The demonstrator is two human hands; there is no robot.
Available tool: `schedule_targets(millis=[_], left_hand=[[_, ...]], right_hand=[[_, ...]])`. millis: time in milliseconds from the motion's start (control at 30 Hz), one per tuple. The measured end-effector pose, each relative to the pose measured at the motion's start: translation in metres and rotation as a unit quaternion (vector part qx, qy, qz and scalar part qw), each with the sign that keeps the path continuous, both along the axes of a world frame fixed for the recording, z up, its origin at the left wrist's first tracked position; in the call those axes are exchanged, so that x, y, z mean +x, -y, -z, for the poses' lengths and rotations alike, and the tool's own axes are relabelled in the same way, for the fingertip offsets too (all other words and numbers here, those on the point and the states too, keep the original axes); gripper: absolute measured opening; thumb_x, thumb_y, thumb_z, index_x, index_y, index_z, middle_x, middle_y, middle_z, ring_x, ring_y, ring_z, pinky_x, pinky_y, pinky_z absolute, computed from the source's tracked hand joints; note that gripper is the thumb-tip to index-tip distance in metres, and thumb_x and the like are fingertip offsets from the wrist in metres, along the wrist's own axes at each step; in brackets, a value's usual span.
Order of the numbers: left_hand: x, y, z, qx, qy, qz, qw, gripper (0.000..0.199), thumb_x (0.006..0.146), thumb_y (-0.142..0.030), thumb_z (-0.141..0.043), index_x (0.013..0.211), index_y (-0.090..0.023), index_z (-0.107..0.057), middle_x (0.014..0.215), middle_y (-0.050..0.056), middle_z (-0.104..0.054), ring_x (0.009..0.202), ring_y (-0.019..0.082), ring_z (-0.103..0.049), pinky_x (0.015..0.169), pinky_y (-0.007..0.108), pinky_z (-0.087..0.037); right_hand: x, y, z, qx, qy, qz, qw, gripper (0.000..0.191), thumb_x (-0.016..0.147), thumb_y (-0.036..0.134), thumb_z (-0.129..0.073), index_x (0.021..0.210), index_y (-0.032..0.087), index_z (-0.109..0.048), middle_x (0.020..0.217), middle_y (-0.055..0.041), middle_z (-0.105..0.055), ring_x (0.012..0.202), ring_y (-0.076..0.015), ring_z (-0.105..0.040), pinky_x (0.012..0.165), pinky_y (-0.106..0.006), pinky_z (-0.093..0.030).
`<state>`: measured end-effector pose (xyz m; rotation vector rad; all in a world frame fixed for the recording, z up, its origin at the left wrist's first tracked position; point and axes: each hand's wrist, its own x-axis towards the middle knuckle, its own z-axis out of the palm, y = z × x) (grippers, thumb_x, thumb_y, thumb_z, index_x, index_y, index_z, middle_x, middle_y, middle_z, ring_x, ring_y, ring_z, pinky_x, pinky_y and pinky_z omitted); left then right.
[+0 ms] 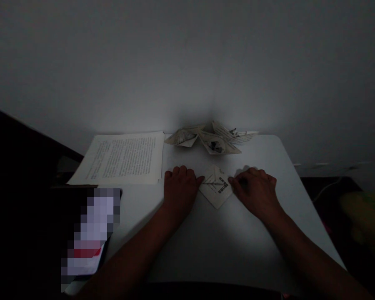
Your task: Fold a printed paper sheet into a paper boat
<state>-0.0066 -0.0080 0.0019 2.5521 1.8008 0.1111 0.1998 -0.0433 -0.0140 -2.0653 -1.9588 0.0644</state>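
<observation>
A small diamond of folded printed paper (217, 198) lies on the white table between my hands, with creases running across its upper half. My left hand (181, 187) is closed, knuckles up, and its thumb touches the paper's left corner. At the right corner, my right hand (256, 189) is closed too, thumb and forefinger pinching the edge. Behind the diamond stand folded paper boats (218, 146) made of printed paper, bunched together against the wall.
A stack of printed sheets (121, 160) lies at the table's back left. On the near left, a phone or tablet (93, 233) with a lit, blurred screen rests by the edge. The white table (187, 250) meets a grey wall (187, 62); a thin cable (326, 187) hangs at right.
</observation>
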Motion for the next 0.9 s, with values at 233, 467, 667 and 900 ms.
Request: schedule_targets(millis=[233, 467, 667, 900], left_hand=[[0.0, 0.0, -0.001, 0.0, -0.011, 0.003, 1.0, 0.035, 0.094, -0.044, -0.044, 0.084, -0.016, -0.063, 0.093, 0.011, -0.064, 0.094, 0.026, -0.053, 0.08, 0.04, -0.037], [-0.001, -0.001, 0.002, 0.003, -0.004, 0.011, 1.0, 0.037, 0.094, -0.044, -0.042, 0.087, -0.015, -0.064, 0.092, 0.011, -0.063, 0.094, 0.027, -0.053, 0.081, 0.041, -0.037], [-0.001, -0.002, 0.001, -0.002, -0.004, 0.01, 1.0, 0.038, 0.094, -0.045, -0.042, 0.088, -0.015, -0.064, 0.092, 0.011, -0.063, 0.094, 0.027, -0.054, 0.081, 0.04, -0.038], [-0.001, -0.002, 0.001, 0.002, -0.005, 0.012, 1.0, 0.037, 0.093, -0.044, -0.044, 0.089, -0.014, -0.064, 0.093, 0.012, -0.063, 0.095, 0.028, -0.054, 0.08, 0.041, -0.038]], right_hand=[[0.0, 0.0, 0.0, 0.005, -0.006, -0.001, 1.0, 0.036, 0.088, 0.047, -0.048, 0.073, 0.021, -0.068, 0.078, -0.0061, -0.06, 0.083, -0.0267, -0.054, 0.075, -0.043, -0.031], [0.0, -0.001, 0.0, 0.008, 0.015, -0.009, 1.0, 0.038, 0.089, 0.046, -0.045, 0.072, 0.02, -0.068, 0.078, -0.0077, -0.06, 0.082, -0.0275, -0.053, 0.073, -0.042, -0.031], [0.001, -0.001, 0.001, 0.008, -0.007, -0.005, 1.0, 0.035, 0.088, 0.048, -0.048, 0.075, 0.021, -0.067, 0.08, -0.007, -0.063, 0.084, -0.0282, -0.055, 0.078, -0.046, -0.033], [-0.011, 0.007, -0.003, 0.154, -0.048, -0.123, 0.979, 0.02, 0.088, 0.031, -0.056, 0.092, 0.016, -0.069, 0.091, -0.0097, -0.067, 0.091, -0.0247, -0.058, 0.087, -0.043, -0.039]])
